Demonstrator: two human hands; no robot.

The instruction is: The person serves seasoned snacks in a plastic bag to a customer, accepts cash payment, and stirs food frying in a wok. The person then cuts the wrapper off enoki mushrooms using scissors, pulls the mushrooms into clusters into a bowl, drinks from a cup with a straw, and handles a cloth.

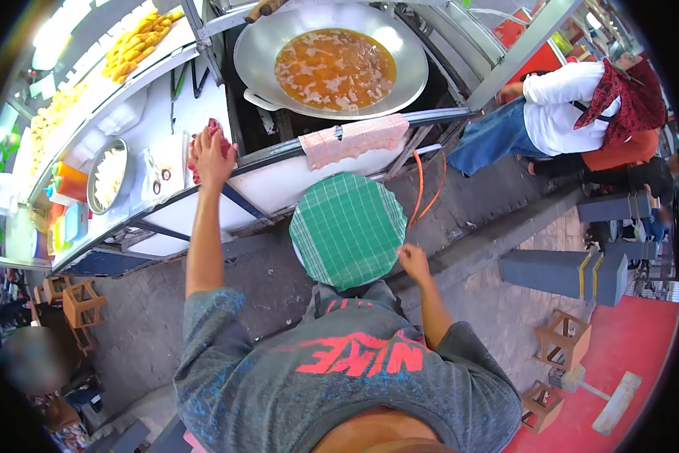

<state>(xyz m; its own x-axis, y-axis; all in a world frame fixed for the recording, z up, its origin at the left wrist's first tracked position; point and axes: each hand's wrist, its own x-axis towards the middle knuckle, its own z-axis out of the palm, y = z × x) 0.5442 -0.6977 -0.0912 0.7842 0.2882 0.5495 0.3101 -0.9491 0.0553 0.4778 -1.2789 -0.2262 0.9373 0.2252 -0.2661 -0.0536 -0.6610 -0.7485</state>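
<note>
My left hand is on a crumpled dark red cloth at the front edge of the white cart counter, its fingers bent over it. By the right rim of a round thing covered with a green checked cloth, my right hand hangs in a loose fist; I see nothing in it. What lies under the green cloth is hidden. Ahead, a large metal wok holds bubbling brown oil. A pink checked cloth drapes over the cart's front rail.
Left on the counter are a metal bowl of pale pieces, sauce bottles and black-handled tongs. Fried food fills an upper shelf. An orange hose hangs below the cart. A person stands right; wooden stools are behind.
</note>
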